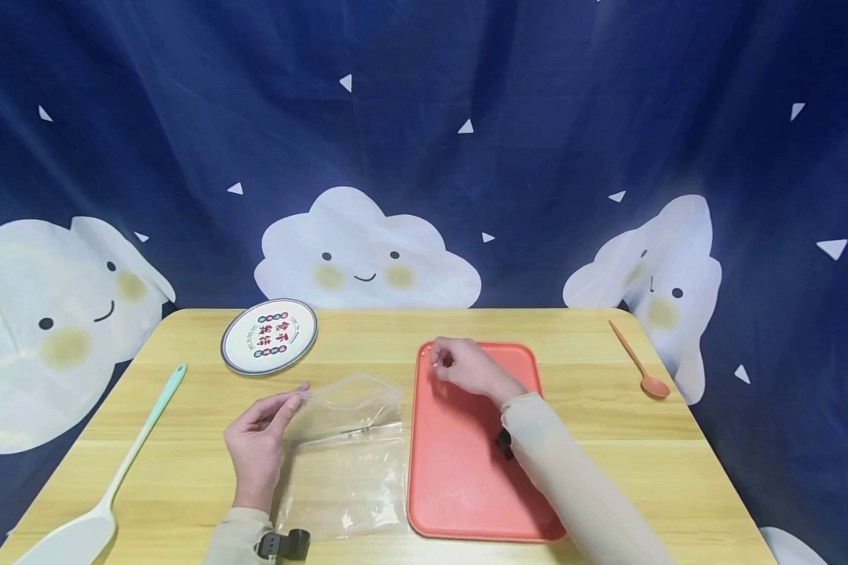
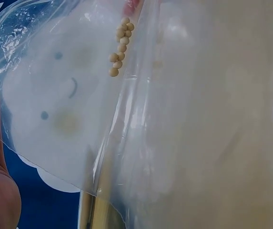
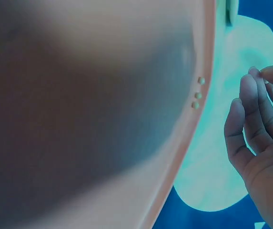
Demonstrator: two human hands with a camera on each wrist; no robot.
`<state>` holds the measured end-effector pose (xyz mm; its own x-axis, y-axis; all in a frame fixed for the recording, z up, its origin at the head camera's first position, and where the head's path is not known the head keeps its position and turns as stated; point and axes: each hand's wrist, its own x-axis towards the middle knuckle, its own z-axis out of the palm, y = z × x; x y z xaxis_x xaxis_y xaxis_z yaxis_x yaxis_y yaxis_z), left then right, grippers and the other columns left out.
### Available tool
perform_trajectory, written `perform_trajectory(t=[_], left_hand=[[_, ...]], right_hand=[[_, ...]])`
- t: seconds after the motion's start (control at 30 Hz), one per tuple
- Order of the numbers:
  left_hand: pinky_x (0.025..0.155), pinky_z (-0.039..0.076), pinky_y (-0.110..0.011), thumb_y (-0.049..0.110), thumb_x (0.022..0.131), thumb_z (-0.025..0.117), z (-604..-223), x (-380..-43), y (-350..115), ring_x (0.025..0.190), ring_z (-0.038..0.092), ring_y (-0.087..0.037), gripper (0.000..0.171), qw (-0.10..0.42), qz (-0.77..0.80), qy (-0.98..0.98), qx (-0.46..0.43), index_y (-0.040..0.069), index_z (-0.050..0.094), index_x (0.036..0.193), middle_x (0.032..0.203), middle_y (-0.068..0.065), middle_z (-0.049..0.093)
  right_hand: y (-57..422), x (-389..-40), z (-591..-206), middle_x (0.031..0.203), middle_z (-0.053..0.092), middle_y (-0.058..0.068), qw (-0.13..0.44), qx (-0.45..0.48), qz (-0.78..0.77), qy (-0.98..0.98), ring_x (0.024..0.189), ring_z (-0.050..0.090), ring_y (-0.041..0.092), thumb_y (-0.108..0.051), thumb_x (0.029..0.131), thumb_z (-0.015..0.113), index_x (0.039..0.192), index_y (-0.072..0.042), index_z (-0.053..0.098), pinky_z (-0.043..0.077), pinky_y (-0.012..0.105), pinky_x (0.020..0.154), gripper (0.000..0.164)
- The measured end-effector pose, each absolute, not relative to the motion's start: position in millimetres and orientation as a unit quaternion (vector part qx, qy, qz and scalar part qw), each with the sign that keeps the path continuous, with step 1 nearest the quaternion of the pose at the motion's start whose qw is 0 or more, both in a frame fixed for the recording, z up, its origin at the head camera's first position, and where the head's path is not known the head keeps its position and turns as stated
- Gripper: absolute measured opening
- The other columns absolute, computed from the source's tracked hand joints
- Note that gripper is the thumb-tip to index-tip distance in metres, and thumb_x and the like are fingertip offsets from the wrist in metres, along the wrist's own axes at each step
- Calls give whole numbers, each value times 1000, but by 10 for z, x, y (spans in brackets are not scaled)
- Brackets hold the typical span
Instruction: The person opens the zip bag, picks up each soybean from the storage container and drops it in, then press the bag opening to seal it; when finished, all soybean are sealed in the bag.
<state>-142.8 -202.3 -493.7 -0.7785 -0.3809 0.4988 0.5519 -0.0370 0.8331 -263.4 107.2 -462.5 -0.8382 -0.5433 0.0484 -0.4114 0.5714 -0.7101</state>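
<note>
My left hand [image 1: 263, 439] pinches the open mouth edge of a clear zip bag [image 1: 346, 471] lying toward the front of the table. In the left wrist view, several round pale-yellow beans [image 2: 122, 41] are clustered in the bag. My right hand [image 1: 472, 367] is over the far left corner of a red tray [image 1: 459, 479]. Its thumb and index fingertips meet in the right wrist view; whether something tiny is between them is hidden. Three small beans [image 3: 198, 95] sit near that tray corner, just beside the fingertips.
A white plate [image 1: 243, 345] with printed characters lies at the back left. Along the left edge is a pale spatula [image 1: 85, 534] with a green handle [image 1: 162, 396]. An orange-brown spoon [image 1: 654, 386] lies at the right, and a dark blue cloud-patterned curtain [image 1: 410, 141] hangs behind.
</note>
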Motion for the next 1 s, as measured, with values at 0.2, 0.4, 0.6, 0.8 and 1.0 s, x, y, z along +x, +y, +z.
perform_trajectory(t=[0.2, 0.4, 0.6, 0.8, 1.0], left_hand=[[78, 57, -32, -17, 82, 69, -4940, -1431, -2027, 87, 72, -27, 9, 324, -716, -615, -64, -21, 65, 90, 89, -29, 69], [79, 57, -32, -16, 82, 70, -4948, -1436, -2023, 87, 72, -27, 10, 318, -717, -618, -55, -21, 65, 90, 90, -27, 69], [78, 57, -31, -15, 83, 70, -4937, -1437, -2015, 87, 72, -27, 10, 315, -715, -622, -51, -20, 66, 90, 90, -27, 70], [77, 58, -30, -16, 83, 70, -4917, -1433, -2001, 87, 72, -26, 10, 317, -712, -624, -60, -19, 66, 90, 91, -29, 69], [76, 58, -29, -17, 82, 69, -4908, -1437, -1992, 87, 72, -27, 9, 320, -714, -618, -76, -20, 66, 90, 90, -27, 70]], right_hand=[[1139, -2514, -4562, 79, 58, -2, 70, -289, -390, 872, 76, 55, 15, 4, 85, 63, 91, -4, 62, 50, 31, 69, 11], [1184, -2413, -4539, 80, 59, -1, 55, -305, -414, 856, 78, 56, 16, 5, 83, 62, 91, -3, 62, 51, 32, 71, 11], [1191, -2320, -4495, 82, 60, -5, 40, -308, -412, 857, 79, 57, 12, 1, 85, 64, 90, -12, 62, 51, 29, 73, 15], [1141, -2219, -4356, 84, 59, -7, 25, -310, -414, 855, 82, 57, 12, -6, 89, 65, 93, -13, 63, 53, 37, 77, 7], [1030, -2150, -4199, 89, 61, -10, 16, -305, -426, 851, 87, 58, 9, -11, 92, 66, 94, -12, 65, 53, 36, 83, 2]])
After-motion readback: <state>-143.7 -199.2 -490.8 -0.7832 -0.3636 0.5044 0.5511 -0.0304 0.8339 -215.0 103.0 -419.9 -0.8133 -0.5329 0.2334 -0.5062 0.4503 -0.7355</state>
